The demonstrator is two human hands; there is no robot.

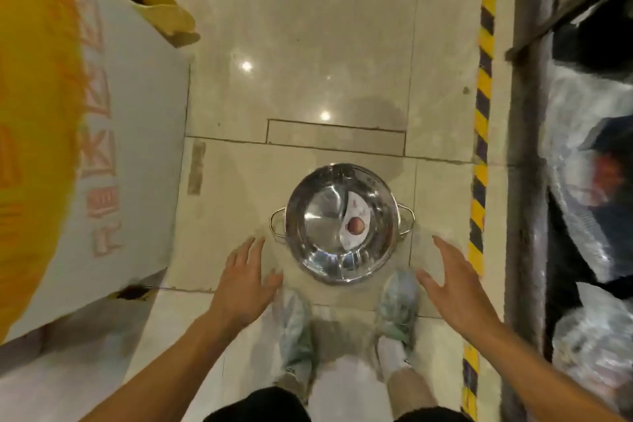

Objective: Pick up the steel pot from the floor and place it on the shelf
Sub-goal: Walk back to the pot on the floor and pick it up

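Both hands, left hand [245, 279] & right hand [452, 284], spread open, empty; steel pot [342, 223] untouched on floor [308, 44], pickup not begun.

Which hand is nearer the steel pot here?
Left, narrowly. The left hand hovers open beside the steel pot, fingertips near its left handle; the right hand is open slightly farther off.

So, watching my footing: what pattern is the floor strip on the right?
Diagonal yellow and black hazard stripes on the floor strip, clearest in the head view.
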